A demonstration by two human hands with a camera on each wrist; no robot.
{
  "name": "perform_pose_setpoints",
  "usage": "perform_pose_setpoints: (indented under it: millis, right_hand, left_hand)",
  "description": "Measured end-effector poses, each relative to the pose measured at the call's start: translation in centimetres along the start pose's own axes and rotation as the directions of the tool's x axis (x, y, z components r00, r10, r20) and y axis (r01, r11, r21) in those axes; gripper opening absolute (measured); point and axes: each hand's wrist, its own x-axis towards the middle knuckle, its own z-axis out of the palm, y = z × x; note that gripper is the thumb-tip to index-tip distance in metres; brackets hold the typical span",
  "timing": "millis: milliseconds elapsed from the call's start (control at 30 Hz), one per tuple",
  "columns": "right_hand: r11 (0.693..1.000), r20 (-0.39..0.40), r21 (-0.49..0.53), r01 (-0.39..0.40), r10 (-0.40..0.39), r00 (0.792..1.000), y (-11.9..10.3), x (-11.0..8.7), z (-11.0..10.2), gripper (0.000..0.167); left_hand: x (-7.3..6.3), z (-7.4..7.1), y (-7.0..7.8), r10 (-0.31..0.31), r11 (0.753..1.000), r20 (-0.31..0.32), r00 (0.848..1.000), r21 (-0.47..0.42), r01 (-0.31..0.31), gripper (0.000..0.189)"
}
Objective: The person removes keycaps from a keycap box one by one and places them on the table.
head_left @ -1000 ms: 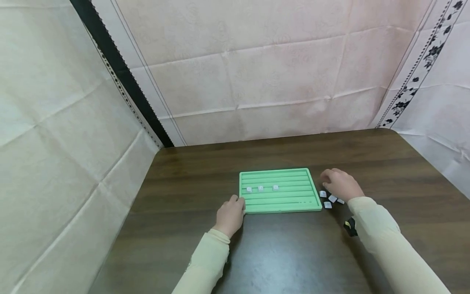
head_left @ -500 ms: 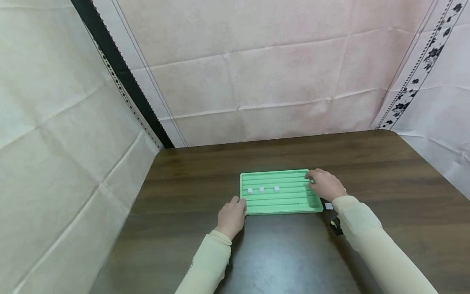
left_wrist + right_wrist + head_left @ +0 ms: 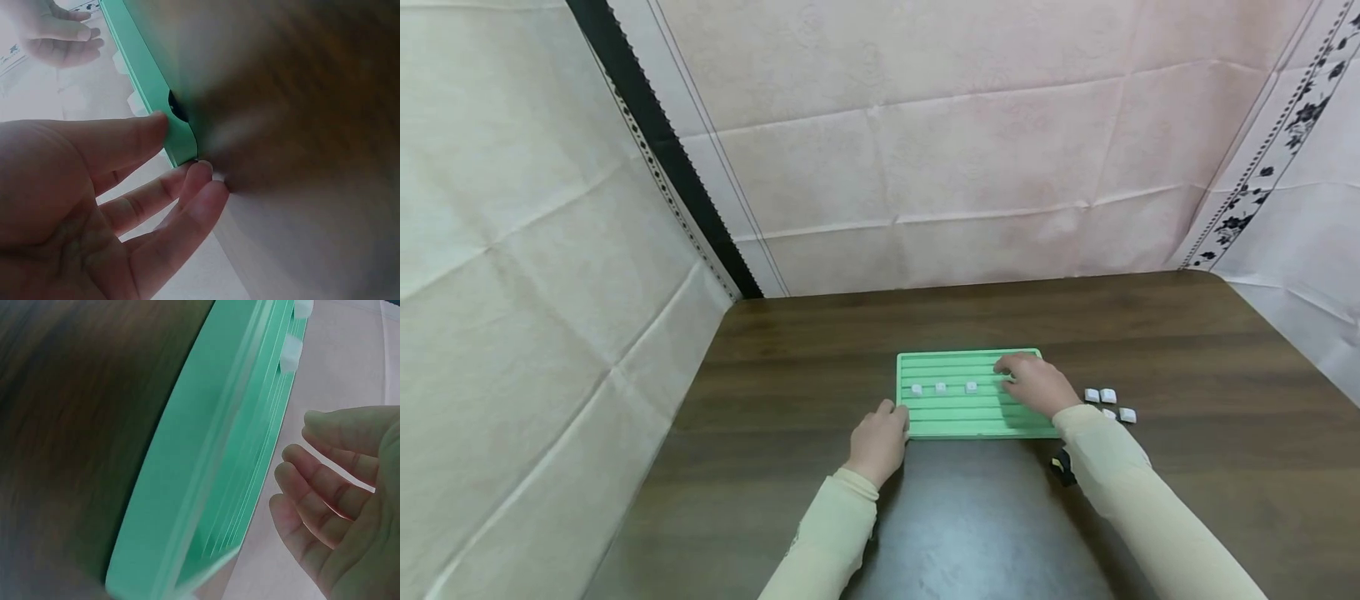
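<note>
A light green ridged tray (image 3: 973, 423) lies flat on the table. Three small white blocks (image 3: 971, 387) sit in a row along one of its grooves, towards the left. My left hand (image 3: 877, 442) grips the tray's near left corner; in the left wrist view its thumb presses the front wall while the other fingers lie round the corner. Above the tray's right half hovers my right hand (image 3: 1036, 385), fingers loosely bent and thumb apart from the index finger. No object shows between those fingers in the right wrist view.
Several loose white blocks (image 3: 1107, 396) lie on the dark wooden table (image 3: 805, 358) to the right of the tray, partly behind the right sleeve (image 3: 1120, 467). Pale cloth (image 3: 1000, 167) hangs behind the table and along both sides.
My right hand has moved left from beside the loose blocks to over the tray, uncovering several blocks. My left hand stays at the corner. The head view has shifted slightly.
</note>
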Motion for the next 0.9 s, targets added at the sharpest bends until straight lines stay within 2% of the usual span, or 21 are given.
perform_pose_setpoints:
  millis: [467,900]
  right_hand:
    - [0.998,-0.006,-0.025,0.062,-0.062,0.998,-2.6,1.0,2.1,0.023]
    - [0.997,0.018,-0.019,0.081,-0.080,0.997,-4.0,1.7,2.3,0.021]
  left_hand:
    - [-0.6,-0.1,-0.1,0.008,1.000,-0.004,1.000,0.005,-0.008,0.014]
    - [-0.3,-0.2,-0.3,0.006,1.000,0.002,1.000,-0.006,-0.006,0.012]
